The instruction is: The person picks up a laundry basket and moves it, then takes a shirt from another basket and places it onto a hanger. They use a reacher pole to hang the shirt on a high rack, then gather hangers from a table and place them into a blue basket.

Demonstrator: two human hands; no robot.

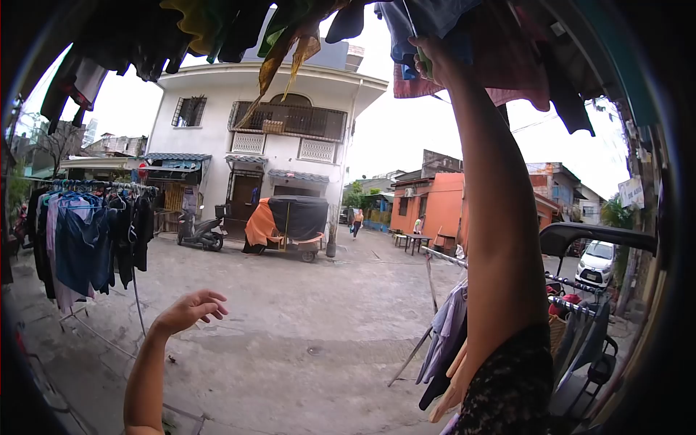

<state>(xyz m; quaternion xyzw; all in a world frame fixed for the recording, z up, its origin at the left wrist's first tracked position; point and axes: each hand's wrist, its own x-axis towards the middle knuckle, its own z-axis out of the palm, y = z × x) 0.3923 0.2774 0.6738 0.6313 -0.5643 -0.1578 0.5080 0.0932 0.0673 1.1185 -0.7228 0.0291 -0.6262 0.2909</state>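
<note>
My right hand [429, 58] is raised high among the hanging clothes, its fingers closed around a thin rod [412, 20] with a green part showing below the grip. Right beside it hang a blue garment [397, 36] and a reddish-pink garment [500, 72], overlapping the hand in this view. Lower on the left, my left hand [192, 312] hovers over the concrete ground with nothing in it, fingers loosely bent and apart. The closest thing to it is a rack of clothes on hangers [87, 239], off to the left.
Another clothes rack [449, 257] stands at right, with shirts [444, 333] and wooden hangers [458, 377]. Across the concrete yard are a scooter [201, 233], a covered tricycle [286, 225] and a walking person [357, 222]. A white car [597, 262] is parked at far right.
</note>
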